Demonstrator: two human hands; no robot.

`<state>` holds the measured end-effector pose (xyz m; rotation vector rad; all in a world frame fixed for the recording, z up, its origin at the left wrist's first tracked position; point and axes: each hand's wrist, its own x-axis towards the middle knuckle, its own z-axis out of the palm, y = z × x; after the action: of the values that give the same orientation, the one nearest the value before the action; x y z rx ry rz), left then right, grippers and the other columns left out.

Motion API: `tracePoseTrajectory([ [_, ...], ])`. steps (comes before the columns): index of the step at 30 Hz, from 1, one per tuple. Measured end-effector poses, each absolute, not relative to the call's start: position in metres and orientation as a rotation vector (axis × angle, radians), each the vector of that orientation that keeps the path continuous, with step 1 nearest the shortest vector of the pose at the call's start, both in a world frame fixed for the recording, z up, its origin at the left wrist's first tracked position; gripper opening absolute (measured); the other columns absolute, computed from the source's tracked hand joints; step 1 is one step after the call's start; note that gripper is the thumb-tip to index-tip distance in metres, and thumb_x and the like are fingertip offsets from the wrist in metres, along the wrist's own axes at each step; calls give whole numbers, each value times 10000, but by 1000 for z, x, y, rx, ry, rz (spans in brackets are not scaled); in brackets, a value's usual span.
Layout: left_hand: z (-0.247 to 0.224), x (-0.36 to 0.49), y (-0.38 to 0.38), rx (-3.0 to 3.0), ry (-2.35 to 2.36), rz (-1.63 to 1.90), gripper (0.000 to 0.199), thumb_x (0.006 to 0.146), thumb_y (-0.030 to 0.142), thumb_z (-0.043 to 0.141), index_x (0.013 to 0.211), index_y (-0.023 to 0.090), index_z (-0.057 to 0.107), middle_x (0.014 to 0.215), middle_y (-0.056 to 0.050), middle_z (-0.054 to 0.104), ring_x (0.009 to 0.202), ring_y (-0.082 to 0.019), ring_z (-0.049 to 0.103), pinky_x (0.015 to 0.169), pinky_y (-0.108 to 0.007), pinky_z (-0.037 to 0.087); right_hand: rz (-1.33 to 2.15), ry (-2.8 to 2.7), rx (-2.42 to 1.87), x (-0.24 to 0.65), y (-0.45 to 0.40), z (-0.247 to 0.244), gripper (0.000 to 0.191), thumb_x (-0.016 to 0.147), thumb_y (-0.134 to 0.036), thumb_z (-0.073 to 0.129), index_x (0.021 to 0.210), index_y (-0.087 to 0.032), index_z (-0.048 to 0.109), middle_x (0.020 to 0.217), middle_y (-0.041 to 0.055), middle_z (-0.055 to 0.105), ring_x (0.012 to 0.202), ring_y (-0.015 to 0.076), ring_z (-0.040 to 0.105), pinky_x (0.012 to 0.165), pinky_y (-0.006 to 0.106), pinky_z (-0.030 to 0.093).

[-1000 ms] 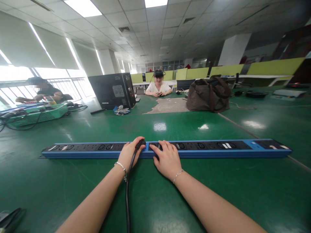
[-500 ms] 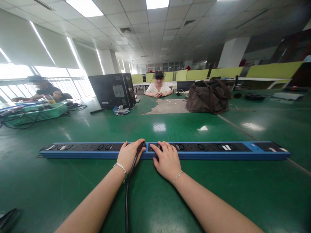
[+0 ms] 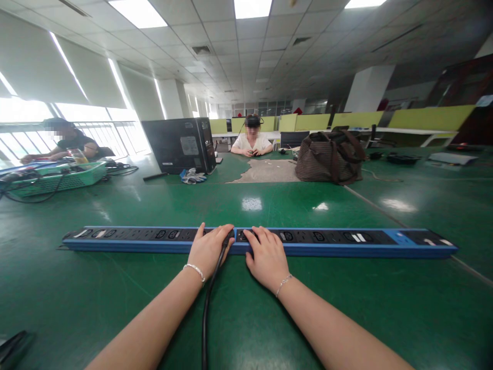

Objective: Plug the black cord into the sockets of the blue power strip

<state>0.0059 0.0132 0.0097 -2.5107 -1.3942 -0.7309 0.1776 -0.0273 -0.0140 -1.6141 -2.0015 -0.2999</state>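
Note:
A long blue power strip (image 3: 335, 251) with black socket panels lies crosswise on the green table in front of me. My left hand (image 3: 208, 249) is closed round the black plug of a power cord (image 3: 206, 313), at the middle of the strip. Its fingers largely cover the plug, so I cannot tell how deep it sits in a socket. The cord runs down from this hand toward the near edge of view. Just to the right, my right hand (image 3: 267, 254) grips the strip, fingers over its top and thumb against the near side.
Farther back on the table (image 3: 154, 308) stand a black computer case (image 3: 177, 146), gloves (image 3: 193, 176) and a brown bag (image 3: 327, 156). At the left is a green basket (image 3: 61, 180) with cables. One person sits opposite, another at the far left.
My left hand and the plug have shifted slightly right and turned a little, and the cord has swung right with them. The right hand keeps its place on the strip.

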Motion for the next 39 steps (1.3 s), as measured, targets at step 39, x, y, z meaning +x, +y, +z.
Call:
tracePoseTrajectory([
  [39,3,-9,23,-2472,-1482,-612,364,803,202,444,1149,166,550,1208,-118,605,1155,-261,520,989,-436,362,-623,-2096,-1440,116,-13,10,235,866,-144,452,978,-142,658,1117,125,642,873,192,627,822,317,484],
])
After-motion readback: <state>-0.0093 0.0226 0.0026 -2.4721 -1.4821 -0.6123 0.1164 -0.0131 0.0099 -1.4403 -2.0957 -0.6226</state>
